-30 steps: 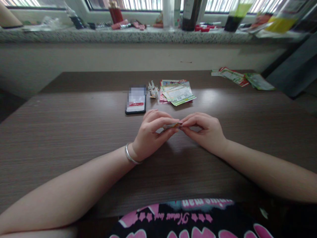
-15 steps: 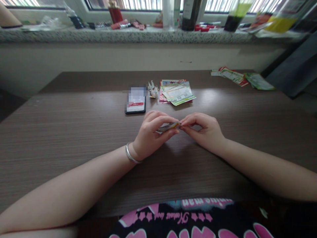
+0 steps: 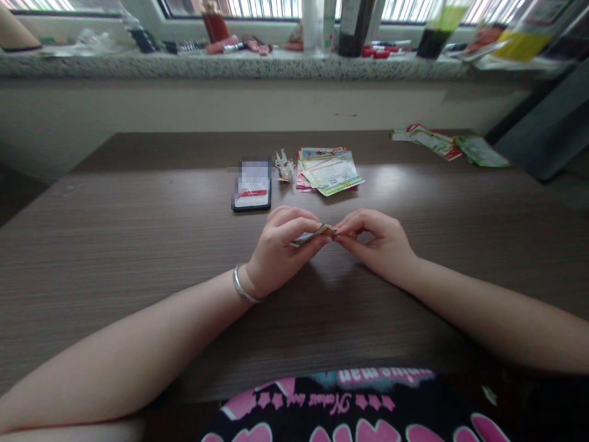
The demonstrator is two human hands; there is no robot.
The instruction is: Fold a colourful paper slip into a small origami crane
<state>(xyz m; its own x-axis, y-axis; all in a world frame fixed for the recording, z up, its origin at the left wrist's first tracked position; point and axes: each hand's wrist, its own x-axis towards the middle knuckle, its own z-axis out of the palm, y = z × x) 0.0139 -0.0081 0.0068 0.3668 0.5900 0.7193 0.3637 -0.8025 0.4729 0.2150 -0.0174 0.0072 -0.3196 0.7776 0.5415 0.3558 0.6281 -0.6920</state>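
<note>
Both hands meet just above the middle of a dark wooden table (image 3: pixel 115 245). My left hand (image 3: pixel 278 248), with a silver bangle on its wrist, is closed round a small folded piece of printed paper (image 3: pixel 315 234). My right hand (image 3: pixel 380 244) pinches the right end of that same paper between thumb and fingertips. Most of the paper is hidden inside the left hand's fingers.
Behind the hands lie a black phone (image 3: pixel 252 184), a small folded paper figure (image 3: pixel 284 166) and a stack of printed leaflets (image 3: pixel 329 171). More leaflets (image 3: pixel 437 141) lie at the far right. Bottles and clutter line the stone windowsill (image 3: pixel 239 64).
Both hands have lifted slightly and drawn a little closer together, with the paper tilted up more at its right end. Nothing else has moved.
</note>
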